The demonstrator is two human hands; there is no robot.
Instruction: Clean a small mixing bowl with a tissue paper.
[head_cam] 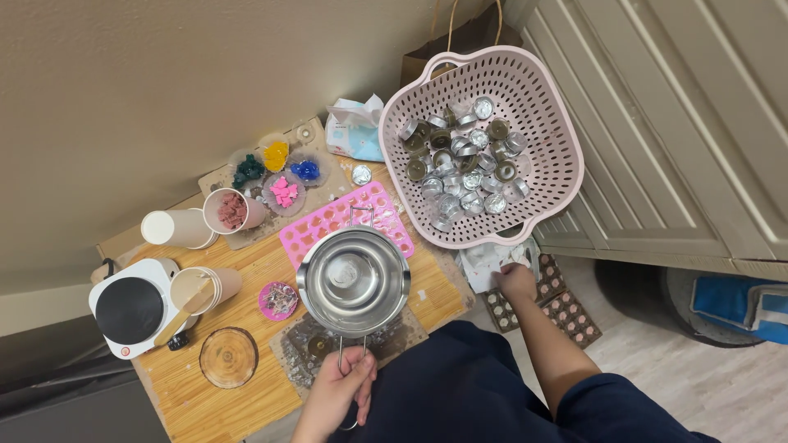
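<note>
So we've got the left hand (341, 385) wrapped around the wire handle of the steel melting pot (353, 280), holding it over the bench (246, 271) just in front of the pink silicone mold (345, 220). Right hand (515, 279) is down off the bench edge, fingers closed on a white packet (484, 264) below the pink basket (460, 238) of tealight cups. Looks like setup; the pot probably needs steadying.

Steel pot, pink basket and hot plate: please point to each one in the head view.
steel pot (353, 279), head view, on its shiny inside bottom.
pink basket (552, 131), head view, on its perforated right wall.
hot plate (129, 309), head view, on its black round heating surface.
</note>
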